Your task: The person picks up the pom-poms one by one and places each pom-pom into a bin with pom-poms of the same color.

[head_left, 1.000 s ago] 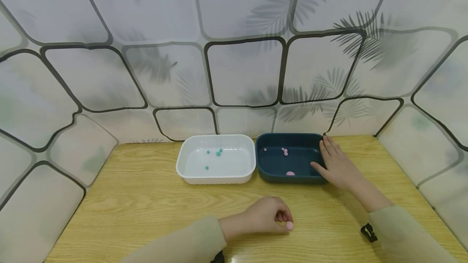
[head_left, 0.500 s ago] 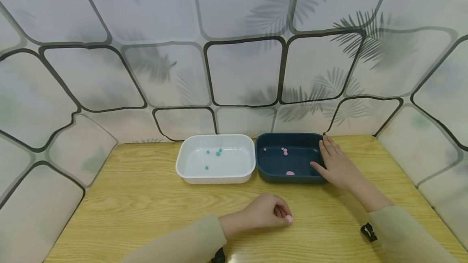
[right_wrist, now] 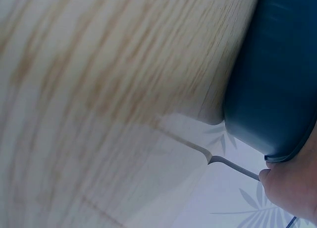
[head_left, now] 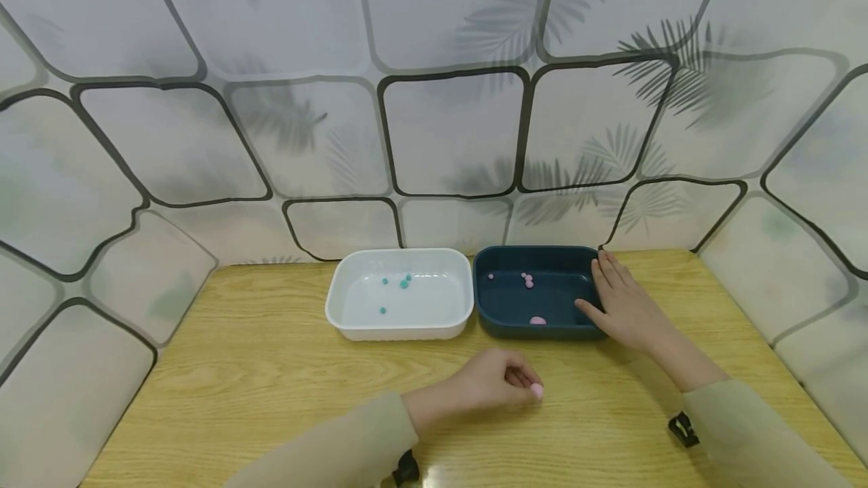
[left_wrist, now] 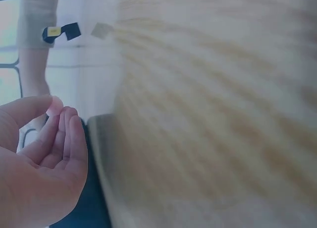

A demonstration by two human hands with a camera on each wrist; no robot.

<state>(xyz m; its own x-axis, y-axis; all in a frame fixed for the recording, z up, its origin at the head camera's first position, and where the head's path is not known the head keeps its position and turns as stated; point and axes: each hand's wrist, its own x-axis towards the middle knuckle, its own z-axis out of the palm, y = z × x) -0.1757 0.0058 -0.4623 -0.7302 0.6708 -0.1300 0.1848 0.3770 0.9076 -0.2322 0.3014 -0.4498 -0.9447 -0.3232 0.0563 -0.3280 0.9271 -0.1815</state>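
My left hand (head_left: pixel 490 381) pinches a small pink ball (head_left: pixel 537 391) between thumb and fingertips, a little in front of the dark blue dish (head_left: pixel 505 309). The same pink ball (left_wrist: pixel 56 106) shows at the fingertips in the left wrist view. Across the dish's right end lies my right hand (head_left: pixel 629 309), fingers straight along the rim and thumb over the inside. Several pink balls (head_left: pixel 529 284) are in this dish, with a bigger pink piece (head_left: pixel 538 320) near its front wall. The right wrist view has the dish's outer wall (right_wrist: pixel 272 84) with part of the hand at its rim.
Touching or nearly touching the blue dish on its left is a white dish (head_left: pixel 427 311), which holds several small teal balls (head_left: pixel 404 285). Both stand at the back of a wooden table (head_left: pixel 271 367), against a patterned wall covering (head_left: pixel 454 141).
My left hand has lifted slightly toward the blue dish, carrying the pink ball with it. The right hand stays where it was on the dish.
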